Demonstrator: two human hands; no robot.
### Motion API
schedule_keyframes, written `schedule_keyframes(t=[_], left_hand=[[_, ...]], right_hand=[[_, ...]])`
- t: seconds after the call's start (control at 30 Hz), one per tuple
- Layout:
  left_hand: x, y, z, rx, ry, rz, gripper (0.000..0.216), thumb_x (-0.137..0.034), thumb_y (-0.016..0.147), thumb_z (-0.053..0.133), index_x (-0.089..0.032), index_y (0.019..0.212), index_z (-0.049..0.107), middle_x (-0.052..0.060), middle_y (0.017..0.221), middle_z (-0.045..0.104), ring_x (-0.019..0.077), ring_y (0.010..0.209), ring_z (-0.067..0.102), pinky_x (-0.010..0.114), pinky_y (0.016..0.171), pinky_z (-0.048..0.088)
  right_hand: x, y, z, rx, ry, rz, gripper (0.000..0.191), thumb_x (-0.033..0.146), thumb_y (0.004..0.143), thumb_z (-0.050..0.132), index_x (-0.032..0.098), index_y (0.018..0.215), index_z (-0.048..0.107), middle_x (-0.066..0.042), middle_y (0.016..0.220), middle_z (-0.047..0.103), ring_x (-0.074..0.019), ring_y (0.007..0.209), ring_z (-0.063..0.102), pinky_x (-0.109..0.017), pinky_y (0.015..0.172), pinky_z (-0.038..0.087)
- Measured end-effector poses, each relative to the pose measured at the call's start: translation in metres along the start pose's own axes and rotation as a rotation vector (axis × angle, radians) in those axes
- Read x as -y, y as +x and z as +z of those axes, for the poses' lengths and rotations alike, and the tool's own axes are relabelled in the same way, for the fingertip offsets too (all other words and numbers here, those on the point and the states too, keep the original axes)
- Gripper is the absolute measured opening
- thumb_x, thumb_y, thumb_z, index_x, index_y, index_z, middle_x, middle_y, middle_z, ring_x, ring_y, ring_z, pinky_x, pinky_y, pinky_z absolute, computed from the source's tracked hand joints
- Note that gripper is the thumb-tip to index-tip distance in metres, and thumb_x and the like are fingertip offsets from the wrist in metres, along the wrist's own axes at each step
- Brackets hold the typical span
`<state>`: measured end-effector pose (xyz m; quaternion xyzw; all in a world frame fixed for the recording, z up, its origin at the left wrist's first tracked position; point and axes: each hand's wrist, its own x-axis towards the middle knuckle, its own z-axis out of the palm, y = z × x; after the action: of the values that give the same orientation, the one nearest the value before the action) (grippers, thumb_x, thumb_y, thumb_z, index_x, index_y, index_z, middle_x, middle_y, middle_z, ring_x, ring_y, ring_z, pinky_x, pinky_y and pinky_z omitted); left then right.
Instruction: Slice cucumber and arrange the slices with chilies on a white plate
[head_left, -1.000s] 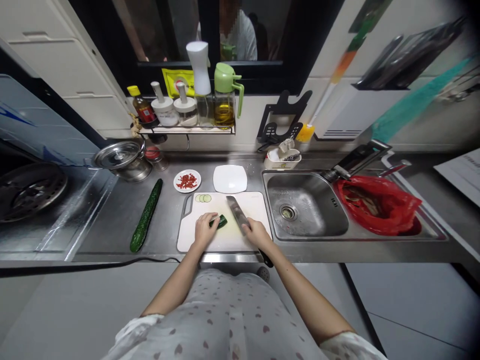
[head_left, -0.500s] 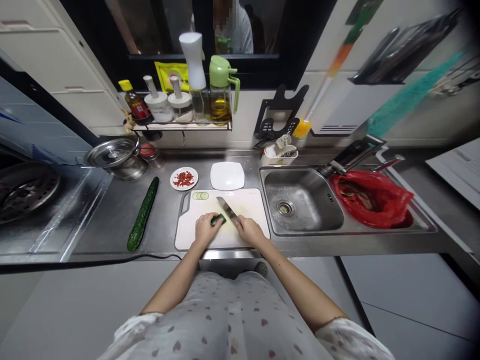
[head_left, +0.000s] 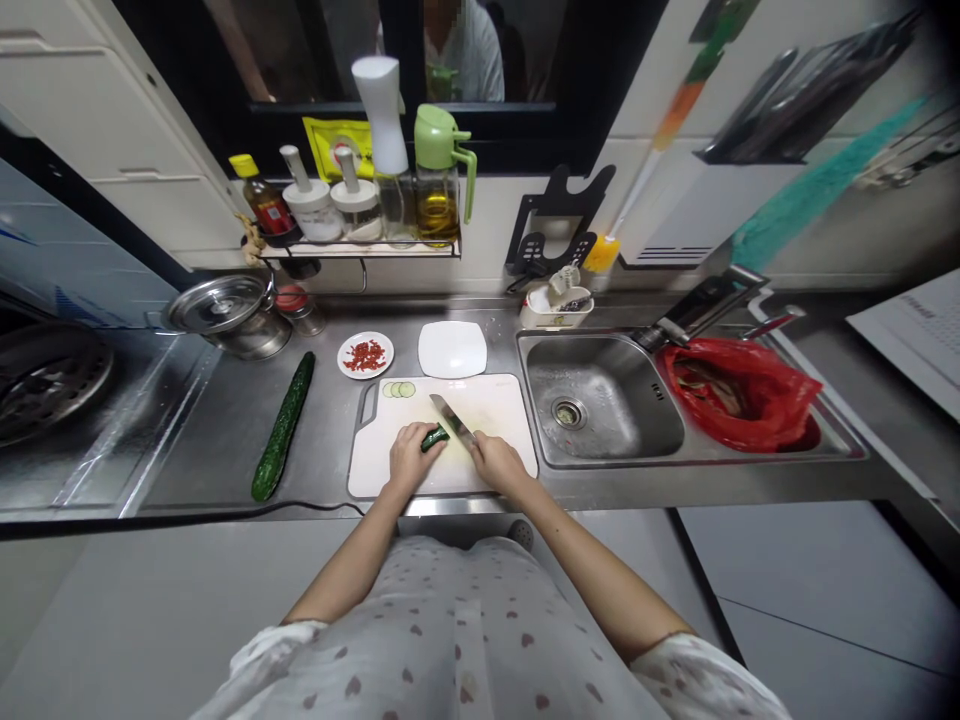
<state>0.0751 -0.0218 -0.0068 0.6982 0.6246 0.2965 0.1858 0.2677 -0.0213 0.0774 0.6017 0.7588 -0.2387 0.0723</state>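
On the white cutting board [head_left: 382, 470], my left hand [head_left: 411, 457] is closed around a short piece of cucumber [head_left: 433, 437], whose dark green end shows past the fingers. My right hand [head_left: 496, 462] grips a knife [head_left: 453, 421] by its handle, which the fingers hide. The blade slants up and left, close beside the cucumber piece; whether they touch I cannot tell. Several thin cucumber slices [head_left: 398, 389] lie overlapping at the board's upper left. A whole cucumber [head_left: 283, 430] rests on the steel counter left of the board.
Behind the board stand a small plate of chopped red pieces [head_left: 365, 356] and a white square plate [head_left: 452, 348]. To the right is the sink [head_left: 607, 400], with a red plastic bag [head_left: 742, 395] beyond it. A lidded pot [head_left: 232, 312] and a seasoning shelf [head_left: 367, 250] are at the back left.
The whole view has shifted slightly. Both hands keep their grips, and the knife and cucumber piece stay in nearly the same place on the board.
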Motion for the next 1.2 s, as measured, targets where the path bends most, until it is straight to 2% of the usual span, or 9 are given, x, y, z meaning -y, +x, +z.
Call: schedule_keyframes(t=[0.27,0.57,0.93,1.2], left_hand=[[0.0,-0.006,0.004,-0.039,-0.031,0.046,0.024,-0.036,0.093,0.051,-0.026,0.107,0.067,0.005,0.106,0.066,0.0168,0.1,0.061,0.029,0.091,0.047],[0.002,-0.012,0.016,-0.1,0.014,0.054,0.024,-0.037,0.091,0.053,-0.028,0.106,0.07,0.007,0.107,0.066,0.0196,0.101,0.06,0.032,0.092,0.046],[0.0,-0.01,0.015,-0.092,0.043,0.027,0.027,-0.038,0.092,0.052,-0.029,0.109,0.071,0.006,0.1,0.066,0.018,0.095,0.06,0.029,0.089,0.046],[0.003,-0.01,0.018,-0.179,0.082,0.138,0.023,-0.035,0.092,0.055,-0.027,0.105,0.072,0.005,0.096,0.066,0.0165,0.09,0.06,0.028,0.083,0.047]], right_hand=[[0.008,-0.004,-0.005,0.021,-0.012,0.002,0.025,0.025,0.099,0.031,0.018,0.113,0.051,-0.012,0.103,0.069,-0.0224,0.095,0.065,-0.028,0.073,0.038],[0.019,-0.009,-0.002,0.043,-0.046,0.005,0.027,0.024,0.1,0.029,0.016,0.116,0.049,-0.014,0.1,0.069,-0.0235,0.094,0.066,-0.029,0.075,0.041],[0.024,-0.011,-0.003,0.057,-0.052,0.002,0.029,0.022,0.1,0.027,0.015,0.116,0.049,-0.015,0.1,0.069,-0.0242,0.096,0.066,-0.03,0.077,0.043],[0.025,-0.011,-0.003,0.057,-0.062,-0.007,0.027,0.022,0.1,0.027,0.015,0.114,0.049,-0.014,0.099,0.069,-0.0248,0.095,0.066,-0.03,0.076,0.044]])
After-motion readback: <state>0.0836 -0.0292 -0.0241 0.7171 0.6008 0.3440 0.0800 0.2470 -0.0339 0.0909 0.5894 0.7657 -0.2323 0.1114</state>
